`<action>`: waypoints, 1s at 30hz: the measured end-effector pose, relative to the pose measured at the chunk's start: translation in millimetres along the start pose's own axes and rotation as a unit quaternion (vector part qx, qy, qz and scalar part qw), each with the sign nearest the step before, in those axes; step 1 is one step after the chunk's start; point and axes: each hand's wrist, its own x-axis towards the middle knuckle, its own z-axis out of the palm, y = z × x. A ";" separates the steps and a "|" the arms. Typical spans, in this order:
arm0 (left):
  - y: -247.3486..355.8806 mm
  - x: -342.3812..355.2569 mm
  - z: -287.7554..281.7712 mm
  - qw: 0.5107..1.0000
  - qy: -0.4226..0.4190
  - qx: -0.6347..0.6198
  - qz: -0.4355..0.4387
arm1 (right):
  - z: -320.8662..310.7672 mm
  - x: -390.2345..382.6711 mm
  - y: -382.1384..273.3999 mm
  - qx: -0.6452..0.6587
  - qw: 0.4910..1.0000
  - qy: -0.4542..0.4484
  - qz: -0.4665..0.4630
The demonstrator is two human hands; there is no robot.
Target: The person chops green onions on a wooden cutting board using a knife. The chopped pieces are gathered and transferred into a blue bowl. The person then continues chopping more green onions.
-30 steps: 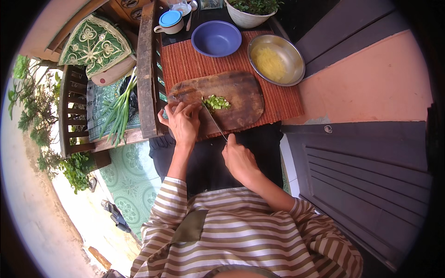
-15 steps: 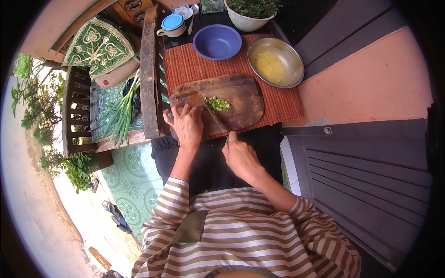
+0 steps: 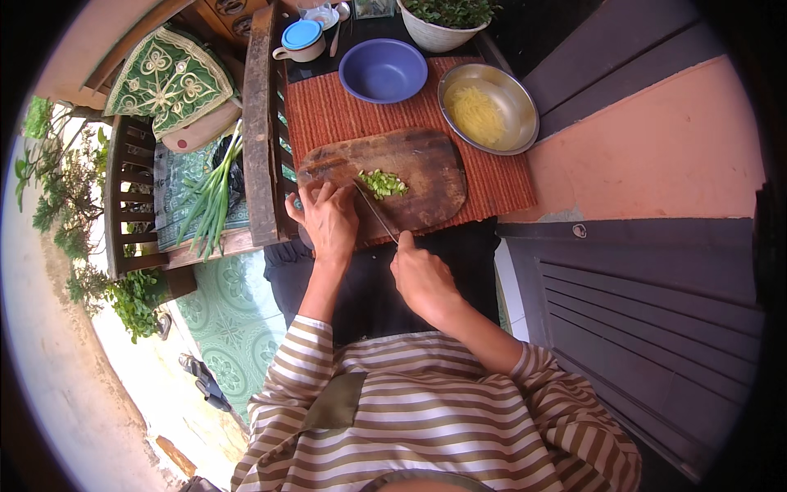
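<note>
My right hand (image 3: 425,277) is closed round the handle of a knife (image 3: 376,211). Its blade slants up and left over the wooden cutting board (image 3: 430,168), right beside the fingers of my left hand (image 3: 329,223). Those fingers are bent and pressed down at the board's left part; whatever they hold is hidden beneath them. A small heap of chopped green pieces (image 3: 383,184) lies on the board just right of the blade.
Beyond the board stand a blue bowl (image 3: 384,72) and a metal bowl of pale yellow shreds (image 3: 477,115), on an orange-red woven mat (image 3: 324,107). A lidded cup (image 3: 302,41) and a potted plant (image 3: 447,23) are farther back. Spring onions (image 3: 211,197) lie on the bench at left.
The knife blade has shifted slightly left along with my right hand. My left hand stays bent on the board, and the whole view has moved a little.
</note>
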 end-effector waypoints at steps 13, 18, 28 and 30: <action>-0.3 -0.7 -1.7 0.999 0.020 -0.028 -0.038 | 18.7 11.5 1.0 0.044 0.999 0.025 -0.009; -0.3 -1.0 -1.0 0.998 0.022 -0.037 -0.047 | 21.1 -8.6 9.9 0.037 0.999 0.007 0.014; 1.5 -6.3 0.7 0.999 0.029 -0.022 -0.024 | 13.3 -2.5 12.7 0.053 0.996 0.059 -0.028; 2.5 -6.0 -0.4 0.999 0.025 -0.021 -0.023 | 10.1 -4.2 11.3 0.051 0.997 0.054 -0.031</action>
